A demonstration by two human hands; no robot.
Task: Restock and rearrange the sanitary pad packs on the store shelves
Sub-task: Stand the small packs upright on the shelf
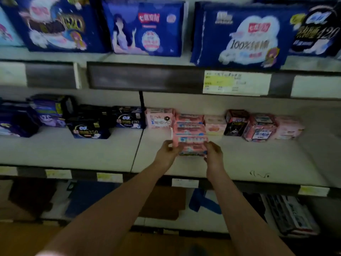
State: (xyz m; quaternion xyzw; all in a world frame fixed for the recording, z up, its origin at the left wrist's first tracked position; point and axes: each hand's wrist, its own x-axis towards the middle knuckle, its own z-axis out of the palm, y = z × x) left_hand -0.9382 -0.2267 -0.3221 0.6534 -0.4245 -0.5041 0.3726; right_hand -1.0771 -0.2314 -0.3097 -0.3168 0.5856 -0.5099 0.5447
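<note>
A pink sanitary pad pack [191, 145] stands at the front of a short row of like pink packs [190, 124] on the middle shelf [258, 159]. My left hand [167, 153] grips its left side and my right hand [214, 154] grips its right side. More pink and dark packs [258, 126] line the back of the shelf to the right. Dark blue packs [88, 126] sit to the left of the divider.
Large blue packs [238, 34] stand on the upper shelf above a price-label rail [236, 83]. The lower shelf holds cardboard [162, 202], blue-and-white items and a striped pack [289, 215]. Bare shelf surface lies left and right of my hands.
</note>
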